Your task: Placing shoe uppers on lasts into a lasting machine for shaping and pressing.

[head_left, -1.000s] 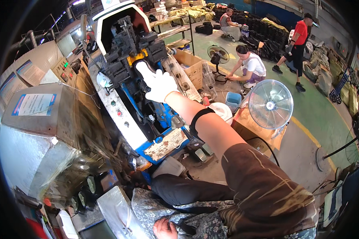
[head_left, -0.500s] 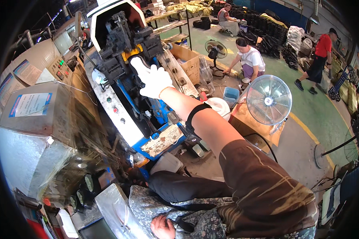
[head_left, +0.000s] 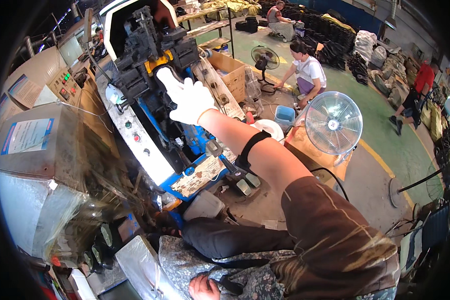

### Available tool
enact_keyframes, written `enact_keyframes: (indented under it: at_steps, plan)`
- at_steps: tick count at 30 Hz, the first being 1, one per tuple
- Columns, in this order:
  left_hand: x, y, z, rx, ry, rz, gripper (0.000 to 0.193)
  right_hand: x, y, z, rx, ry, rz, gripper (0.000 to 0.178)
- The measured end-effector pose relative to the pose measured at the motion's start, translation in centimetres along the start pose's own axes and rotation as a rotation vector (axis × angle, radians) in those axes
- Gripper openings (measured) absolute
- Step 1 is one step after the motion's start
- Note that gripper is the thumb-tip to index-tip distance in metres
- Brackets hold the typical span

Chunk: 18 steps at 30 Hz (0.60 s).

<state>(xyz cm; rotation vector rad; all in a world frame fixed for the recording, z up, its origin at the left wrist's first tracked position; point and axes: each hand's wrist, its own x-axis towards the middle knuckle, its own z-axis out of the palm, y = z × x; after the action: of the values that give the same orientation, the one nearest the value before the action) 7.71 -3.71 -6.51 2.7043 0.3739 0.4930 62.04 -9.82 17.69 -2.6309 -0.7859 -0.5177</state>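
My right hand (head_left: 191,102), in a white glove, reaches into the machine's dark mechanism (head_left: 155,47). A long gloved finger stretches toward the yellow part (head_left: 159,61), while the other fingers bend over a dark form. What they grip is hidden under the glove. A black band (head_left: 254,145) circles my right forearm. My bare left hand (head_left: 203,288) rests low on the floral cloth (head_left: 182,260) over my lap, its fingers curled. Whether it holds any cloth cannot be made out.
A clear-caged fan (head_left: 333,122) and an open cardboard box (head_left: 230,72) stand right of the machine. Metal cabinet (head_left: 25,155) on the left. A person in white (head_left: 310,72) crouches beyond a blue bin (head_left: 285,115); a person in red (head_left: 424,80) stands farther right.
The view has shifted slightly, moving the machine a little left in it. My hands keep nearly the same places. The person in red has moved right.
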Motion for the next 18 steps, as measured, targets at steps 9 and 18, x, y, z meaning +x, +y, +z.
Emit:
enact_keyframes:
  at_steps: [9,18]
  plan:
    - [0.26,0.61,-0.58,-0.009,0.002,-0.030,0.024,0.17,-0.01,0.40,-0.010,0.010,-0.015,0.110]
    - [0.06,0.39,-0.48,0.019,0.045,0.000,0.024,-0.09,-0.46,-0.48,0.016,-0.013,0.003,0.109]
